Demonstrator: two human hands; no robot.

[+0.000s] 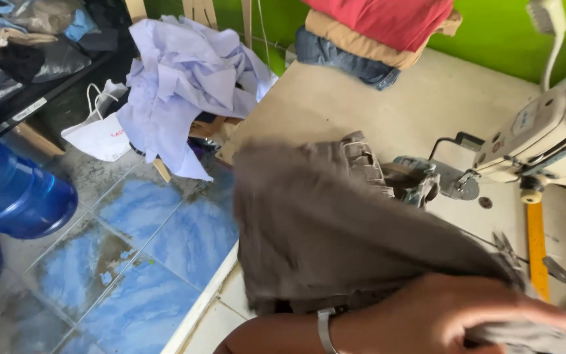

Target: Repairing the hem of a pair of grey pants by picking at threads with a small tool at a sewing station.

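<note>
Hands: one [456, 311] pinches soft grey-brown cloth [335, 229]; the other is unseen.

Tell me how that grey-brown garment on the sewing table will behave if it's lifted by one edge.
The grey-brown garment is probably floppy: it sags in folds where the hand grips it. It looks fairly thick, so likely weighty. It seems unlikely to slip.

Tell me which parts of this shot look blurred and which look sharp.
Head view: the brown-grey garment and the hand gripping it are smeared by motion blur; the tiled floor, lilac cloth pile and sewing machine are clearer; even daylight, no hard shadows, slight glare on the blue water jug.
</note>
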